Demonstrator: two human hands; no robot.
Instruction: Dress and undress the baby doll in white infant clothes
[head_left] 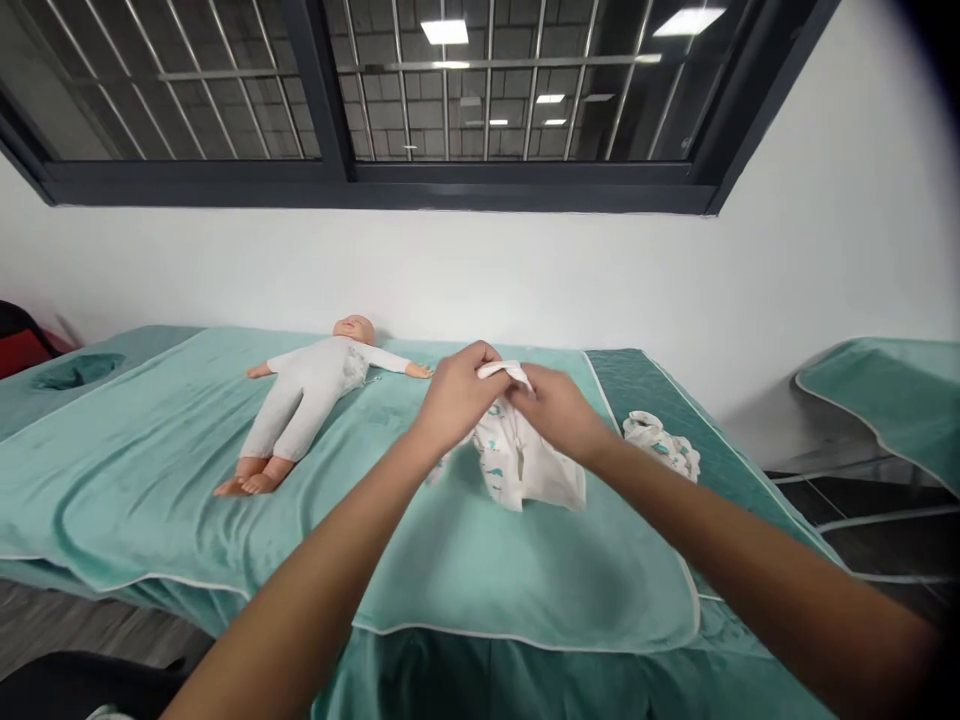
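Note:
Both my hands are raised over a teal blanket on a bed. My left hand and my right hand are closed on the top edge of a small white baby garment with teal prints, which hangs down from them to the blanket. A baby doll in a pale grey suit lies on its back to the left, arms spread, feet bare, well apart from my hands.
A second crumpled white printed cloth lies at the bed's right edge on the darker teal cover. Another teal-covered bed stands to the right across a gap. A white wall and a barred window run behind the bed.

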